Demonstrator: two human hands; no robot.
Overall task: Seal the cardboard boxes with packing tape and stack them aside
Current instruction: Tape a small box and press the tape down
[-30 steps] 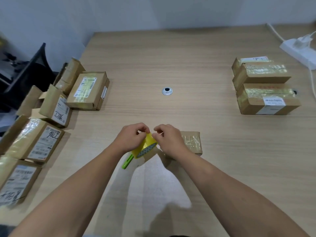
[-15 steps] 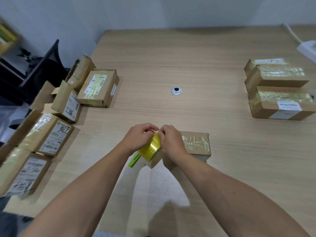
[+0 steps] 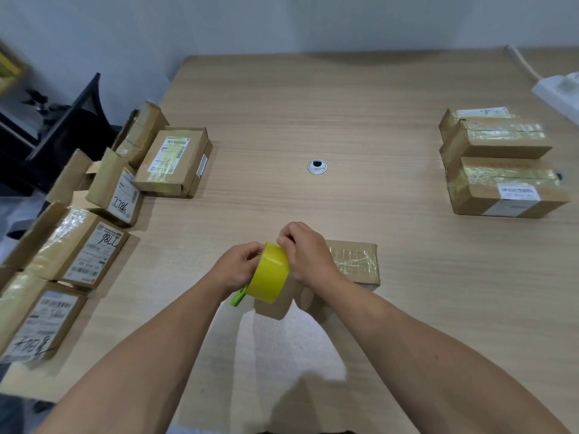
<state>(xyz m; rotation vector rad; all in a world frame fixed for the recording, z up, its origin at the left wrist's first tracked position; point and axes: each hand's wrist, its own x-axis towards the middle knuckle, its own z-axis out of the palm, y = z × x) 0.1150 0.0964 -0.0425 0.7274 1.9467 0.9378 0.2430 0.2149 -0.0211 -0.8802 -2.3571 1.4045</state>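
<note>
Your left hand grips the roll of yellow tape from its left side, fingers curled round it, and holds it on edge with the broad yellow band facing up toward you. Your right hand is closed on the same roll, its fingertips pinching at the upper rim; whether they have caught the loose end of the tape cannot be told. The roll sits between your two hands, low over the near middle of the table, and its shadow falls on the wood just below it. A green tool pokes out from under your left hand beside the roll, most of it hidden, so what it is and whether you hold it is unclear. The box lies flat on the table just behind and to the right of your right hand, which covers its left end; shiny tape crosses its top. Well off to the left, along the table's edge, lie the labelled boxes, several with handwritten numbers. At the far right sit the taped boxes, close together. A round grommet is set in the table's middle, and a white power strip lies at the far right corner.
</note>
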